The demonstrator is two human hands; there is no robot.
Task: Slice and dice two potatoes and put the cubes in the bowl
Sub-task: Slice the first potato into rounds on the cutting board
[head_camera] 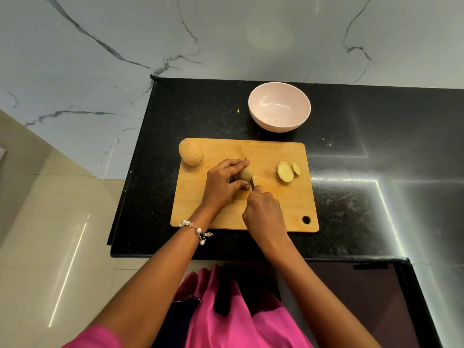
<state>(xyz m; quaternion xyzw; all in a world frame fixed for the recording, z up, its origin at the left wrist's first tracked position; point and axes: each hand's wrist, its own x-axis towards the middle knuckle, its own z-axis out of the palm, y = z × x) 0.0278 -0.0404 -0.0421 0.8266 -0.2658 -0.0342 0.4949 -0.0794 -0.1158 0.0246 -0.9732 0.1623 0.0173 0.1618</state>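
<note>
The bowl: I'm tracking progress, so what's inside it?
The pink bowl shows only bare inner wall and glare, no potato cubes. Its near inner wall is hidden behind the rim. Two slices lie on the cutting board.

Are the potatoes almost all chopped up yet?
Not yet. Two slices lie cut on the cutting board. The left hand holds the first potato while the right hand slices it with the knife. The second potato is whole, nothing is cubed, and the bowl is empty.
</note>
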